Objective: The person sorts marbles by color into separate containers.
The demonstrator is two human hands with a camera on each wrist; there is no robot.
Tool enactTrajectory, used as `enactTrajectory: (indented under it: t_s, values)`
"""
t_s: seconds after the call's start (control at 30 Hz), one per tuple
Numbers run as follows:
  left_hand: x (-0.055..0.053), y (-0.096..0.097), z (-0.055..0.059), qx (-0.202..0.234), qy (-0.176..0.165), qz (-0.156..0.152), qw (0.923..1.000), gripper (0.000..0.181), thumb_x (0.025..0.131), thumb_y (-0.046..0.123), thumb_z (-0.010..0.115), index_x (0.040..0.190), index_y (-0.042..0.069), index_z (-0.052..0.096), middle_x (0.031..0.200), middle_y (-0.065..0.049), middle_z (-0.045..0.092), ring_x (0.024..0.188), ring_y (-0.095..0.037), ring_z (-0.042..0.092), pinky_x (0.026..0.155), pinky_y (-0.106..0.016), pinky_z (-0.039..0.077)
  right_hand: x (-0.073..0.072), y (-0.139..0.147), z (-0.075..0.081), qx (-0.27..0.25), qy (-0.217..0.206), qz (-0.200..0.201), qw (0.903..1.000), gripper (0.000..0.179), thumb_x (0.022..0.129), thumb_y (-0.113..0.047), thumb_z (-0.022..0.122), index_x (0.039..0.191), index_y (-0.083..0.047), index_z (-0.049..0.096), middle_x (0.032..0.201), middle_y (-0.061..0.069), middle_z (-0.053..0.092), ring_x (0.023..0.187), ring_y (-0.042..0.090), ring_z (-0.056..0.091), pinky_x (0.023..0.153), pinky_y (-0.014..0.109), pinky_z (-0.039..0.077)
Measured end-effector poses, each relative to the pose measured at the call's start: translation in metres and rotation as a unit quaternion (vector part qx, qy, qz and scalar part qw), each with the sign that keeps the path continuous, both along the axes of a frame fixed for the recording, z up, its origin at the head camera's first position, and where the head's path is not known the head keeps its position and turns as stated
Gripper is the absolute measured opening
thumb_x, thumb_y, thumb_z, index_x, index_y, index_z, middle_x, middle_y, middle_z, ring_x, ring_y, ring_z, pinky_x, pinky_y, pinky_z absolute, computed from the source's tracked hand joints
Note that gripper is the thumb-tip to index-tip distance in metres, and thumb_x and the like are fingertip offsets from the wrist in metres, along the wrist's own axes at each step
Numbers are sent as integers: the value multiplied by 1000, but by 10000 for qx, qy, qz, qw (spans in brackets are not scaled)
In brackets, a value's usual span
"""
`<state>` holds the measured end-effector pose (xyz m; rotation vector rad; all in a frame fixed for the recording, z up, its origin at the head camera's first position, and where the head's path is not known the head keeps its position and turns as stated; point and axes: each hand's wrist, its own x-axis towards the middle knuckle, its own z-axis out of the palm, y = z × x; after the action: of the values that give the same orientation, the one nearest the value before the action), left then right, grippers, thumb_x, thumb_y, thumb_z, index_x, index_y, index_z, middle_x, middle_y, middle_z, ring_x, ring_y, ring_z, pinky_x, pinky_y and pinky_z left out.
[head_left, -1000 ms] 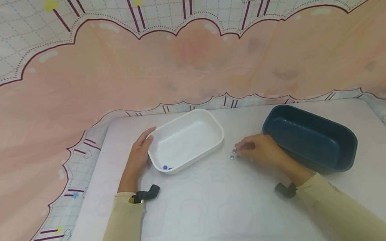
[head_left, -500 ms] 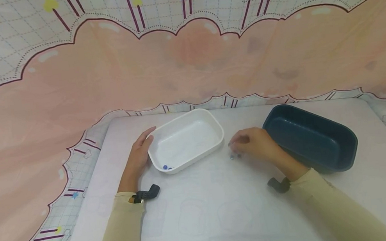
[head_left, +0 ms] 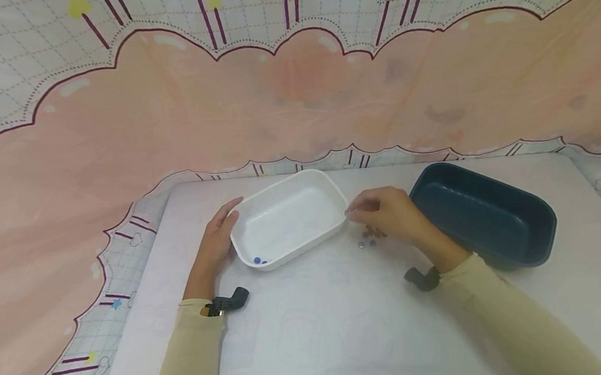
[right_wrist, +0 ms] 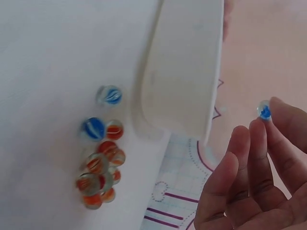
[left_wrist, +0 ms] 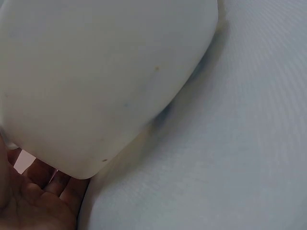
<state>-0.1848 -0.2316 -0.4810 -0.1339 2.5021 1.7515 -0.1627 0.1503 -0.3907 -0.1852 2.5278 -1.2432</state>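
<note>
My right hand (head_left: 385,212) pinches a clear marble with a blue swirl (right_wrist: 264,109) between thumb and fingertips, right at the near right corner of the white plastic basin (head_left: 292,213). With my left hand (head_left: 217,239) I hold that basin by its left end; the left wrist view has the fingers (left_wrist: 57,184) against its outer wall. Two blue marbles (head_left: 257,260) lie inside, in its near left corner. On the table under my right hand is a loose cluster of several marbles, orange-swirled ones (right_wrist: 93,184) and a few blue ones (right_wrist: 93,128).
To the right stands a dark blue basin (head_left: 485,217), close behind my right wrist. The white table (head_left: 316,332) ends at the back against a patterned peach curtain (head_left: 281,104). Each wrist wears a black camera mount (head_left: 422,278).
My right hand has lifted a marble from the cluster and carried it left and slightly away, up to the white basin's rim. The left hand and both basins have stayed put.
</note>
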Motion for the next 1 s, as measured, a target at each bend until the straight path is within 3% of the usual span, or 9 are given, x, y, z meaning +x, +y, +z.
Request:
enactTrajectory:
  t_s: [0.17, 0.3, 0.57, 0.7, 0.77, 1.0]
  values:
    - [0, 0, -1, 54, -20, -14, 10000, 47, 107, 51, 43, 151, 38, 48, 167, 8, 33, 157, -21, 26, 127, -49, 24, -3, -8, 6, -78, -37, -100, 9999, 20, 93, -37, 75, 109, -24, 75, 103, 15, 74, 76, 42, 70, 61, 47, 59]
    - [0, 1, -1, 73, -77, 5, 9999, 46, 106, 52, 44, 150, 39, 48, 166, 10, 33, 157, -19, 26, 127, -48, 24, -6, -14, 10, -101, 173, -76, 9998, 20, 92, -36, 76, 108, -24, 75, 101, 9, 74, 72, 43, 70, 59, 44, 58]
    - [-1, 1, 0, 25, -58, -20, 10000, 48, 107, 51, 43, 152, 37, 47, 167, 10, 32, 157, -19, 25, 127, -48, 23, -12, -27, 16, -58, 755, 19, 9971, 18, 92, -38, 76, 103, -24, 77, 99, -1, 75, 92, 22, 66, 76, 38, 58]
    - [-2, 0, -1, 61, -82, -11, 9999, 47, 107, 50, 43, 151, 36, 47, 166, 9, 33, 157, -19, 26, 127, -48, 23, -15, -32, 20, -170, 936, 74, 9954, 17, 91, -36, 77, 102, -23, 77, 96, -2, 76, 91, 20, 67, 78, 38, 57]
    - [-2, -1, -1, 54, -79, -2, 10000, 46, 107, 50, 43, 151, 37, 48, 166, 9, 34, 157, -20, 27, 127, -48, 24, -16, -34, 21, -209, 1106, 126, 9936, 17, 90, -36, 77, 101, -22, 78, 94, -3, 76, 94, 17, 67, 85, 36, 55]
    - [-1, 0, 0, -11, -61, 17, 10000, 46, 107, 51, 43, 151, 39, 48, 167, 9, 33, 157, -21, 26, 127, -50, 24, -21, -42, 26, -316, 1269, 246, 9911, 17, 90, -37, 77, 101, -23, 77, 95, -4, 75, 95, 16, 68, 86, 37, 56]
